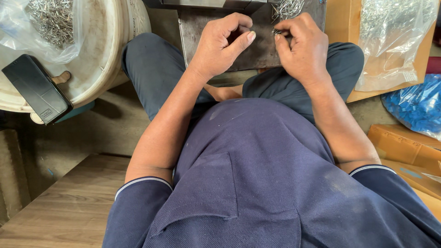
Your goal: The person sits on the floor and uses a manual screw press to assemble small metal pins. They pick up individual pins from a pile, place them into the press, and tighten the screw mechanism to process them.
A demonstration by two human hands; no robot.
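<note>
the person is sitting cross-legged, both hands working over a dark metal plate point(257, 50) that is lying across the lap at the far middle of the scene. the left hand point(225, 43) is curling loosely, its fingers point(245, 37) bent inward with the thumb stretching toward the right, and it is gripping nothing that can be made out. the right hand point(303, 46) is pinching its fingers point(281, 36) together on a small metal piece point(277, 32), held just beside the left thumb tip, the two hands almost touching. a small heap of metal pins point(287, 8) is lying on the plate just far of the right hand, close to the plate's far edge. the near edge of the plate is sitting under the wrists, leaving a bare strip of plate between the hands. to the left, a round white tub point(105, 59) is crowding the left knee, carrying a clear bag of pins point(50, 20) and a black phone point(36, 89) near its rim. to the right, a cardboard box point(349, 27) with another clear bag of metal parts point(390, 41) is sitting just beside the right knee, and a blue bag point(415, 105) is lying nearer. a wooden floor point(69, 202) is opening at the near left.
</note>
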